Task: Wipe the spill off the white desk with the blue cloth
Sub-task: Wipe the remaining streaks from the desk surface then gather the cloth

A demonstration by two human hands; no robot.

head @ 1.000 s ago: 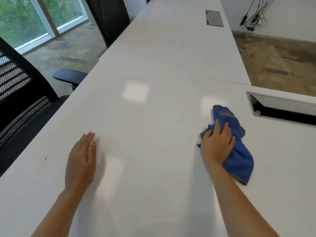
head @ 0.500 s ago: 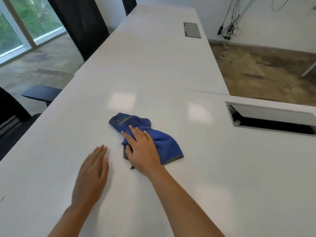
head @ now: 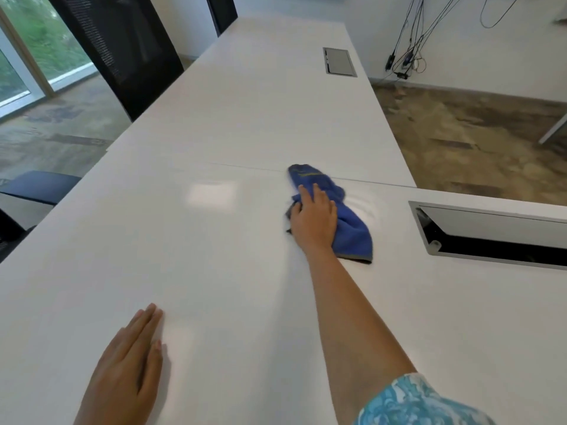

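A crumpled blue cloth (head: pixel 352 231) lies on the white desk (head: pixel 214 256), close to the seam between two desk tops. My right hand (head: pixel 313 219) presses down on the cloth's left part with the arm stretched far forward. Faint wet streaks (head: pixel 366 207) show on the desk just right of the cloth. My left hand (head: pixel 129 372) rests flat on the desk near the front edge, fingers together, holding nothing.
An open cable slot (head: pixel 491 234) is cut into the desk right of the cloth, and a closed one (head: pixel 339 61) lies farther back. Black mesh chairs (head: pixel 122 50) stand along the desk's left side. Cables (head: pixel 408 56) hang on the back wall.
My right hand slid the cloth from the right toward my left hand, then away and to the right, up to the desk seam. My left hand stayed flat on the desk.
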